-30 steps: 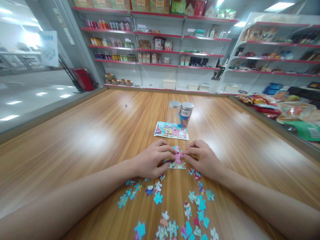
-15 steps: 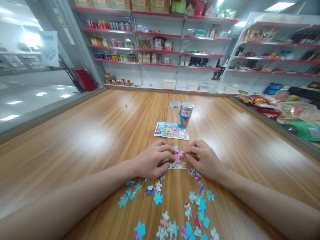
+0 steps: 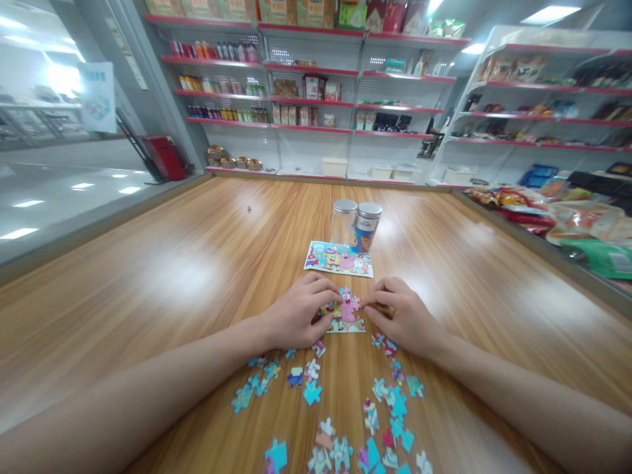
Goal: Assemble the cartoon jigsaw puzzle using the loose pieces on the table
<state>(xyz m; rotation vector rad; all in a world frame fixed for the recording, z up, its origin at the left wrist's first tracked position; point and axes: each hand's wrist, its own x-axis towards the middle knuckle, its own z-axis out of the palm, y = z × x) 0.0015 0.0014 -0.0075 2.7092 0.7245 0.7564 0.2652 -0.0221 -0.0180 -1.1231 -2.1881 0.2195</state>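
A partly joined jigsaw puzzle (image 3: 351,315) lies flat on the wooden table, with a pink cartoon figure showing in it. My left hand (image 3: 302,312) curls round its left part, fingers bent over the top and thumb at the lower side, gripping it and covering some of it. At the right edge, my right hand (image 3: 402,312) has thumb and forefinger drawn close together beside the pink pieces. Whatever is between those fingertips is too small to make out. Loose jigsaw pieces (image 3: 312,392) lie nearer me, with more pieces (image 3: 396,399) on the right.
Just beyond the puzzle lies a printed picture card (image 3: 340,259). Behind it stand a clear jar (image 3: 343,224) and a blue-labelled can (image 3: 366,229), both with silver lids. Bagged goods (image 3: 587,220) sit past the table's right edge. Stocked shelves (image 3: 311,66) line the back.
The joined puzzle has shifted slightly left, and my left hand has drawn back a little, uncovering more of it. My right hand stays almost where it was.
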